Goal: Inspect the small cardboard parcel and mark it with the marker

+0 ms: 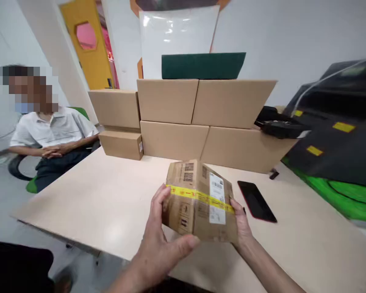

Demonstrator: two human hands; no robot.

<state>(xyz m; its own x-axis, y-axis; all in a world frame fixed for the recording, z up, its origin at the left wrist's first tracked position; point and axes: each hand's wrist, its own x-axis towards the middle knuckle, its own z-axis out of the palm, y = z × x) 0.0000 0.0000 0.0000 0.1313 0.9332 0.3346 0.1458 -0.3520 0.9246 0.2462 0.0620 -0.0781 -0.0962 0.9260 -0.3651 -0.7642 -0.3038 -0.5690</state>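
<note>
A small cardboard parcel (198,199) with a band of yellow tape and a white shipping label is held just above the beige table (110,203). My left hand (160,240) grips its left side, thumb along the lower front edge and fingers up the side. My right hand (241,226) clasps the right side; only part of it shows behind the parcel. The parcel is tilted, one corner pointing toward me.
A black phone (256,200) lies face up right of the parcel. Stacked cardboard boxes (207,122) line the table's far side, a green box on top. A black and green machine (338,134) stands at right. A seated person (51,138) waits at left.
</note>
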